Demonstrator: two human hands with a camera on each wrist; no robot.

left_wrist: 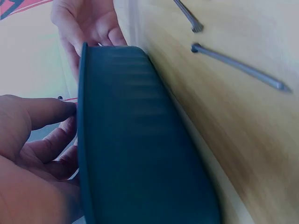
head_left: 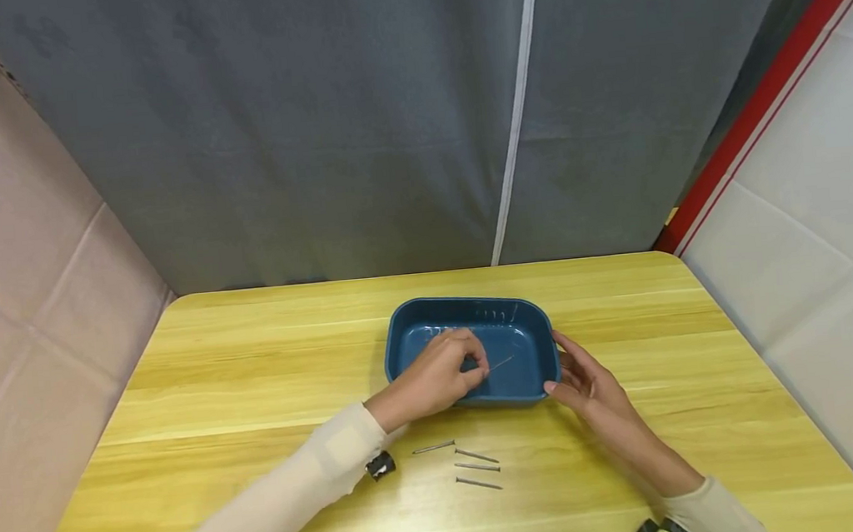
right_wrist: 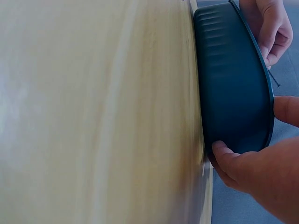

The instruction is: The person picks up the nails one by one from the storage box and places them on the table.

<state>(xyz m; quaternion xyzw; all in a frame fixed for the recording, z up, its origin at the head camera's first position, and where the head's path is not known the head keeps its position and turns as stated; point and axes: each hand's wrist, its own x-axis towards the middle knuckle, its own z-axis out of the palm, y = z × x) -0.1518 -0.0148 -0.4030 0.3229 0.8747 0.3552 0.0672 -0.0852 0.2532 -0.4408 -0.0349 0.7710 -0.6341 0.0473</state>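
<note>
Blue tray (head_left: 529,329) — you are keeping it near the middle of the wooden table (head_left: 218,383), long side toward you, standing flat on its base.

Left hand (head_left: 438,375) — you are reaching it over the near rim of the tray, fingers curled together, pinching a thin nail (head_left: 500,364) by one end. The nail is pointing to your right, its free end hanging over the tray's floor; whether that tip is touching the floor cannot be told. In the left wrist view the curled fingers (left_wrist: 42,112) are lying just inside the tray's rim (left_wrist: 83,140).

Right hand (head_left: 587,378) — you are holding it against the tray's near right corner, fingers mostly straight and relaxed. In the right wrist view the thumb (right_wrist: 229,156) is pressing on the tray's outer wall (right_wrist: 229,84) low down, and a fingertip (right_wrist: 286,109) is sitting at the rim above it, so the hand is steadying the tray rather than wrapping round it.

Loose nails (head_left: 472,463) — four are lying on the table just in front of the tray, between your two forearms, roughly parallel and apart from one another. Two of them are showing in the left wrist view (left_wrist: 238,67), beside the tray's outer wall.

Backdrop — a grey curtain (head_left: 310,125) is hanging behind the table's far edge.
</note>
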